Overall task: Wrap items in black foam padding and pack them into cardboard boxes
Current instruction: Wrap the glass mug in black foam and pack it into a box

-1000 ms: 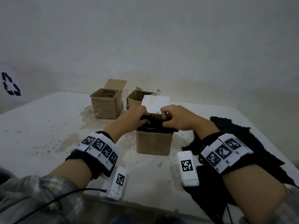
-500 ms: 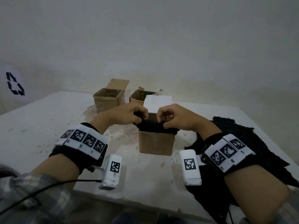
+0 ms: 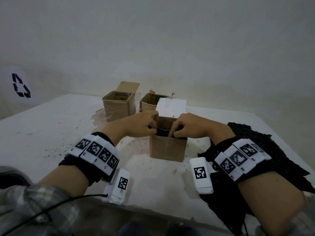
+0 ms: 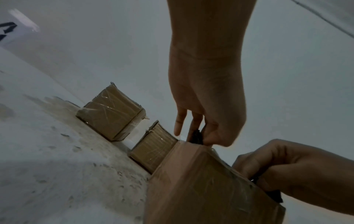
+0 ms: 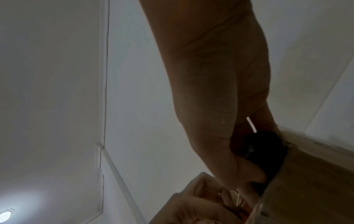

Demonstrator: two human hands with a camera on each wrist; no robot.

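Black foam padding (image 3: 177, 136) sits at your fingertips, going down into the small cardboard box (image 3: 167, 148) right under both hands. A round, shiny item (image 3: 163, 130) shows between your fingers, low inside the box, with the foam around it. So the wrapping looks nearly done, and the packing of this one looks about halfway. I think you need to tuck the last foam edges in and then fold the white flap (image 3: 171, 107) just past your fingertips down on top.

Your left hand (image 3: 138, 125) is at the left rim of the box. Its fingers are bent and they pinch a bit of the dark foam (image 4: 197, 136) at the top edge. One finger sticks out straighter, away from the pinch.

Your right hand (image 3: 189, 126) is at the right rim. Its fingers are curled too, and they grip a lump of foam (image 5: 264, 148) and press it against the inside of the box wall.

Beyond your fingers stand two more cardboard boxes, a far left box (image 3: 118, 106) and a far right box (image 3: 150, 103), both open on top. Something is inside each, but I cannot tell what it is. By your right wrist lies a big dark sheet of spare foam (image 3: 265, 150) on the table (image 3: 51, 133), so more wrapping may be left.
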